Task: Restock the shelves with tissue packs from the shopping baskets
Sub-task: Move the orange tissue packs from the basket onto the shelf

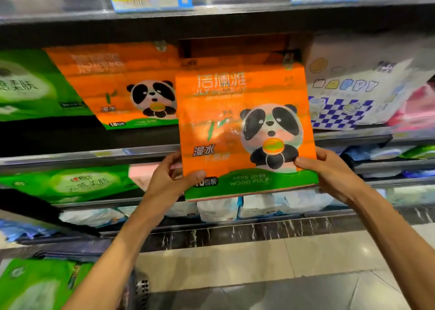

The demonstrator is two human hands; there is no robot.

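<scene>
The orange tissue pack (244, 130) is held upright before the shelf (70, 159), with the fingers (323, 153) of the left hand (171, 177) and right hand (329, 168) gripping its lower corners. It is probably best to keep it level and slide it straight back beside the matching pack (122, 86) before letting go.

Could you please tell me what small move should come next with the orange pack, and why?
Probably push the held pack forward onto the shelf. The left hand and right hand grip its lower corners, and it hangs in front of the slot between the matching orange pack and the white pack.
</scene>
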